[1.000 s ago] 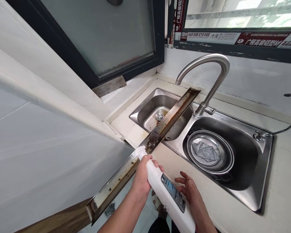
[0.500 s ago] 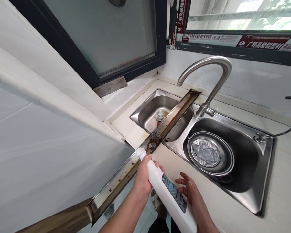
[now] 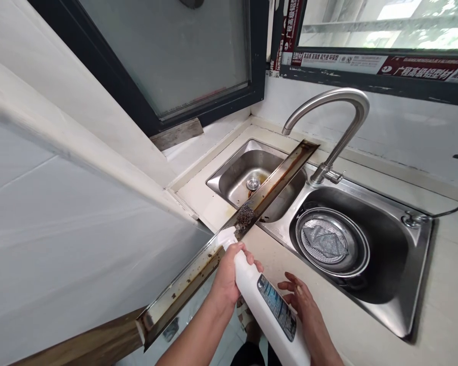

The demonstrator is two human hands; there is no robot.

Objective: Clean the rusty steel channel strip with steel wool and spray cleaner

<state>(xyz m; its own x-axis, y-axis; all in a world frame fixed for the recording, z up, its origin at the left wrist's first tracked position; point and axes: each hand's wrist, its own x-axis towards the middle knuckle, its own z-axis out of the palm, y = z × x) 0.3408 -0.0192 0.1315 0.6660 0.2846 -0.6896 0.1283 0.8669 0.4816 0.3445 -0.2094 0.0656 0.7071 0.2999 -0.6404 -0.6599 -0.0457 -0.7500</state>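
As the white spray bottle (image 3: 269, 325) leans over the rusty stainless steel channel (image 3: 183, 290), its spray head (image 3: 227, 236) sits a little nearer the steel-wool scourer (image 3: 245, 216) than it did a moment ago; otherwise the scene has barely changed. The left hand (image 3: 227, 277) keeps a closed grip around the bottle's neck, with the spray head pointing up the channel. The right hand (image 3: 303, 300) stays open, its fingers spread, just beside the bottle's body; no grip is closed on anything there.

The channel lies at a slant across the left basin of the double-basin stainless steel sink (image 3: 422, 254), its far end near the base of the gooseneck faucet (image 3: 328, 95) and its near end running out past the cream surface (image 3: 442, 284). Brown stains streak its length, and the scourer rests on it. A mesh strainer basket (image 3: 330, 239) holding a grey cloth (image 3: 323, 241) sits in the right basin.

The bottle's dark blue label (image 3: 277, 307) is too small and slanted to read. A red-and-white banner (image 3: 422, 67) along the window frame reads 广程高级铝型材.
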